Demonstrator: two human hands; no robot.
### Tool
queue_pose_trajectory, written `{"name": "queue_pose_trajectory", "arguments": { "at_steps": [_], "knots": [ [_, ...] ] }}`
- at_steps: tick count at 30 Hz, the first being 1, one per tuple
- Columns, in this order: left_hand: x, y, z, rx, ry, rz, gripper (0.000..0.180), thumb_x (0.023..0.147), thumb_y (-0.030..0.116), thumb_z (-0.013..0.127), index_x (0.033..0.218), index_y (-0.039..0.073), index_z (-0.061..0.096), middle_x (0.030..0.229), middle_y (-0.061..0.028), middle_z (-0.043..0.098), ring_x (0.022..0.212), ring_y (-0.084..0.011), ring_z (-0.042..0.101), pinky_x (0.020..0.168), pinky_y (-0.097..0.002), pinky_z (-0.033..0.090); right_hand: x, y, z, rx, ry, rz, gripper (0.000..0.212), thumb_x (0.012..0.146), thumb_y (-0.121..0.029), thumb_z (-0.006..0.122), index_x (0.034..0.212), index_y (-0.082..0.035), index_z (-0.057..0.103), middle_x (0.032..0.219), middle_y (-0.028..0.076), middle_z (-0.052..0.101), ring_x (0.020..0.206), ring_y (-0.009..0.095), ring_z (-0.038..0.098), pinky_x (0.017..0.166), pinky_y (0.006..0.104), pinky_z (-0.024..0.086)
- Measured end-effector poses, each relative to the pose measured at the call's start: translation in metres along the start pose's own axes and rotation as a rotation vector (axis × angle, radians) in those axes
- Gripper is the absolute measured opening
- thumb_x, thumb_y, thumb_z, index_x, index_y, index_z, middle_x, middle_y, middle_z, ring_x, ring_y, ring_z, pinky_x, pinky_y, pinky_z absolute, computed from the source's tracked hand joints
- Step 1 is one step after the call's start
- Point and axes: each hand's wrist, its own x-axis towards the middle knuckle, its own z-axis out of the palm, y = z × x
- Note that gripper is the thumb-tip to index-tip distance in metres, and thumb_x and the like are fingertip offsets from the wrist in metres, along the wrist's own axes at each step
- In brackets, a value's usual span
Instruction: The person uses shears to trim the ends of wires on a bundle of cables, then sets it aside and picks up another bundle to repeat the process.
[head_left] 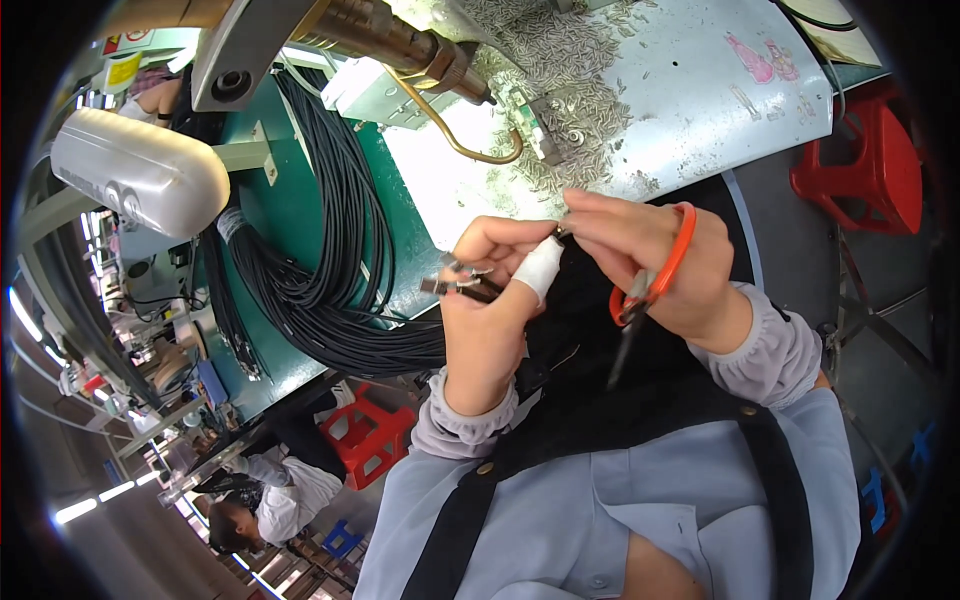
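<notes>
My left hand (492,300), its thumb wrapped in white tape (540,268), is closed around black cable ends (470,286) with small metal tips that stick out on its left side. Thumb and forefinger meet at a tiny metallic piece (562,231), too small to name. From the right, the fingertips of my right hand (660,250) pinch at the same spot. Orange-handled scissors (684,250) hang hooked on my right hand, their dark blades pointing down over the black apron (640,420).
Beyond my hands, a machine nozzle (460,80) and bent brass tube (440,125) overhang a pale worktop (700,110) strewn with small metal pins (590,90). Left lie coiled black cables (310,270) and a lamp (140,172). Red stools (870,160) stand right; another person (290,500) sits lower left.
</notes>
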Motion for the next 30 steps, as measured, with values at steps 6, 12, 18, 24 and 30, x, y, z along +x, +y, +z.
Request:
{"name": "queue_pose_trajectory", "arguments": {
  "at_steps": [6, 12, 18, 24, 30],
  "knots": [
    [-0.002, -0.001, 0.001, 0.227, 0.126, 0.141, 0.017, 0.075, -0.009, 0.059, 0.090, -0.004, 0.054, 0.087, -0.0071, 0.059, 0.074, -0.0061, 0.053, 0.063, -0.0167, 0.040, -0.001, -0.006, -0.005, 0.154, -0.122, 0.225, 0.027, 0.064, 0.006, 0.066, 0.089, -0.003, 0.059, 0.083, 0.010, 0.064, 0.051, 0.016, 0.057, 0.045, 0.0228, 0.044],
    [-0.001, -0.005, 0.001, 0.229, 0.034, 0.176, 0.017, 0.076, -0.006, 0.060, 0.091, -0.002, 0.054, 0.082, -0.0042, 0.058, 0.072, -0.0044, 0.052, 0.060, -0.0148, 0.038, 0.002, -0.004, 0.000, -0.090, -0.065, 0.037, 0.023, 0.065, 0.005, 0.066, 0.084, -0.004, 0.055, 0.074, 0.007, 0.061, 0.054, 0.018, 0.059, 0.045, 0.0237, 0.043],
    [-0.001, -0.007, -0.004, -0.027, 0.031, -0.050, 0.018, 0.076, -0.005, 0.060, 0.092, -0.001, 0.053, 0.081, -0.0014, 0.056, 0.069, -0.0022, 0.050, 0.055, -0.0117, 0.034, 0.004, 0.000, 0.000, -0.092, -0.052, -0.035, 0.024, 0.066, 0.006, 0.065, 0.084, -0.004, 0.054, 0.075, 0.007, 0.061, 0.059, 0.020, 0.060, 0.046, 0.0243, 0.044],
    [-0.002, -0.009, 0.010, 0.289, 0.146, 0.198, 0.017, 0.076, -0.005, 0.060, 0.091, 0.000, 0.054, 0.080, -0.0010, 0.057, 0.068, -0.0020, 0.050, 0.053, -0.0117, 0.033, 0.007, 0.000, 0.001, 0.035, -0.030, 0.059, 0.023, 0.067, 0.006, 0.064, 0.084, -0.003, 0.054, 0.082, 0.010, 0.062, 0.060, 0.019, 0.060, 0.049, 0.0245, 0.046],
    [0.000, -0.006, 0.005, 0.063, 0.156, -0.044, 0.016, 0.076, -0.006, 0.060, 0.091, -0.001, 0.056, 0.080, -0.0028, 0.059, 0.069, -0.0030, 0.051, 0.056, -0.0134, 0.035, 0.007, -0.002, 0.000, 0.101, -0.044, 0.139, 0.019, 0.067, 0.004, 0.065, 0.081, -0.002, 0.054, 0.084, 0.011, 0.062, 0.059, 0.019, 0.060, 0.051, 0.0249, 0.047]
  ]
}}
